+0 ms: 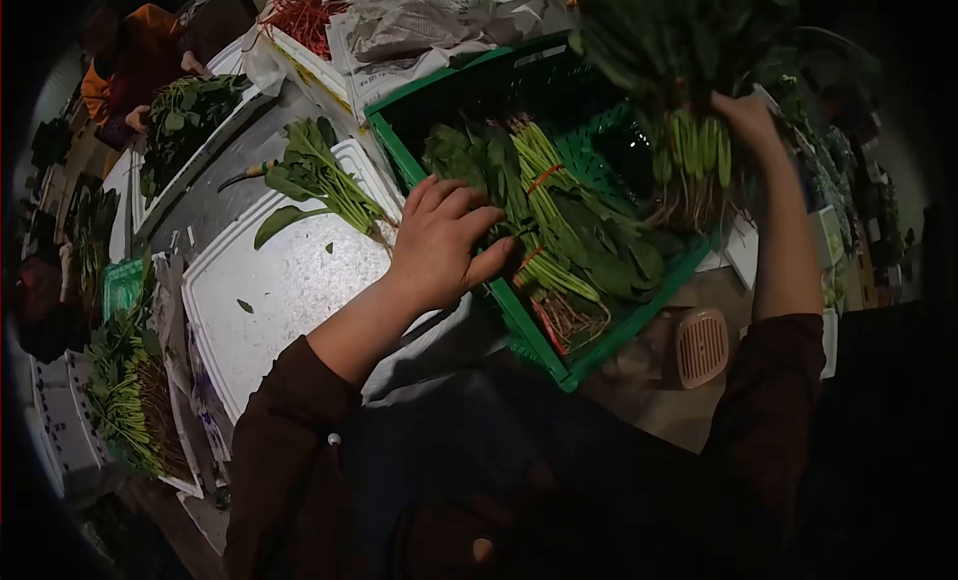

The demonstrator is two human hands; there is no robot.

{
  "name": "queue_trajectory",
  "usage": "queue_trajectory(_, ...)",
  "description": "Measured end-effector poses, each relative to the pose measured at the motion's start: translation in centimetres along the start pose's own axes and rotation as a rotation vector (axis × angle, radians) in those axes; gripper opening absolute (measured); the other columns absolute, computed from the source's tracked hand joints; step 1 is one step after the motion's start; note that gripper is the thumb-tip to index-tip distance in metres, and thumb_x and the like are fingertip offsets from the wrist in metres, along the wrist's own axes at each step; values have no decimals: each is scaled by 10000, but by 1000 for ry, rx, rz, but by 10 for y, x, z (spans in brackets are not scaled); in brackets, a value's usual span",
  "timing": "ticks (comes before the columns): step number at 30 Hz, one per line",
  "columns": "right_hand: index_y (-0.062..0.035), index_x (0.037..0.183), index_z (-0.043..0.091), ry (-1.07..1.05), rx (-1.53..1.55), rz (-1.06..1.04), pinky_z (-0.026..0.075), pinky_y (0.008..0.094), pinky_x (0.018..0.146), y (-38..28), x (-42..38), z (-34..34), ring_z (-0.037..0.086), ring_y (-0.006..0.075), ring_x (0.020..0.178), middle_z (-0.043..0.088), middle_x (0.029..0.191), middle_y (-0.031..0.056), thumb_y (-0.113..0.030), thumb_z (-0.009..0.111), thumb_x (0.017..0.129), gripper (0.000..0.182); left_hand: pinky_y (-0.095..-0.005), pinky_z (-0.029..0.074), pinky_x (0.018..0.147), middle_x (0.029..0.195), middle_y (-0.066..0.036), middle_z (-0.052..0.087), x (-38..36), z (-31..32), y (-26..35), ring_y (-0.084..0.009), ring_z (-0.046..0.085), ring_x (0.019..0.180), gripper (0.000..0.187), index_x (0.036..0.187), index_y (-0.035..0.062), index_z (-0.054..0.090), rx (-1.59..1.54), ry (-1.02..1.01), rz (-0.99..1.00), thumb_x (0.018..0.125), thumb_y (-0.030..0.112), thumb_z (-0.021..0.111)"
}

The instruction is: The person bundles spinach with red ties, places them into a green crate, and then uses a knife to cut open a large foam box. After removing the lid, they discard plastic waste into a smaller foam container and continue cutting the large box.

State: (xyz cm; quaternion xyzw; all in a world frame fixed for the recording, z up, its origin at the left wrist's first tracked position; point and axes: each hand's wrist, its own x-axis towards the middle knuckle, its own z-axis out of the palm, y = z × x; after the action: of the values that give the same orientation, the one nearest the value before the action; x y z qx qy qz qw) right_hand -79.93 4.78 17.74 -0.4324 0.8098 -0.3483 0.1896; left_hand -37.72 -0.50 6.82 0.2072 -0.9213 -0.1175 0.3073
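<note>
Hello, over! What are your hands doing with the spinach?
Right hand shut on raised spinach bunch. Left hand open, resting on bundles at green crate rim. Nothing blocking.

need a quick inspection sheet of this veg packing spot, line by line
surface: white board with leaf scraps; one loose bunch at its far edge
job's things: green crate holding tied spinach bundles; raised bundle above the crate
clutter: newspaper, red bands, greens tray at left
grips: left hand rests on the crate's near-left edge; right hand holds the raised bundle
cables: nothing seen
surroundings: another person sorts greens at far left; dim room
</note>
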Motion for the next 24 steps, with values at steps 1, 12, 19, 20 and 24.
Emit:
queue_trajectory(1, 18, 1013, 618, -91, -18, -163, 498, 300, 681, 21, 16, 8, 629, 167, 770, 654, 894, 95, -300, 712, 751, 423, -462, 296, 991, 1020, -89, 569, 0, -2, 0, -303, 480, 1062, 300, 985, 110, 646, 9, -37, 10, 786, 324, 573)
queue_trajectory(12, 1, 1192, 400, -342, -892, 77, 468, 400, 856, -1, -7, 148, 576, 337, 1024, 584, 1112, 202, -424, 709, 647, 757, -458, 326, 992, 973, -78, 582, -1, 0, 1, -274, 499, 1046, 269, 852, 109, 658, -17, 41, -49, 721, 342, 623)
queue_trajectory(19, -4, 1353, 266, -211, -1107, -69, 478, 435, 836, -2, -17, 154, 566, 360, 1020, 544, 1152, 214, -382, 712, 703, 874, -458, 326, 992, 970, -82, 577, 2, 1, 0, -274, 502, 1027, 262, 836, 108, 655, -21, 63, -37, 711, 337, 630)
queue_trajectory(20, -14, 1415, 148, -307, -1196, -87, 466, 449, 851, 1, -35, 171, 535, 381, 1055, 501, 1194, 230, -381, 680, 758, 921, -459, 326, 991, 969, -82, 576, 2, 1, 1, -274, 502, 1025, 260, 832, 107, 655, -23, 67, -36, 710, 336, 631)
queue_trajectory(24, -61, 1435, 99, -520, -1106, 43, 417, 484, 918, 10, -41, 183, 475, 379, 1134, 386, 1310, 241, -426, 569, 838, 843, -461, 325, 991, 958, -84, 576, 0, 2, 0, -272, 502, 1023, 259, 830, 108, 656, -24, 65, -40, 709, 336, 633)
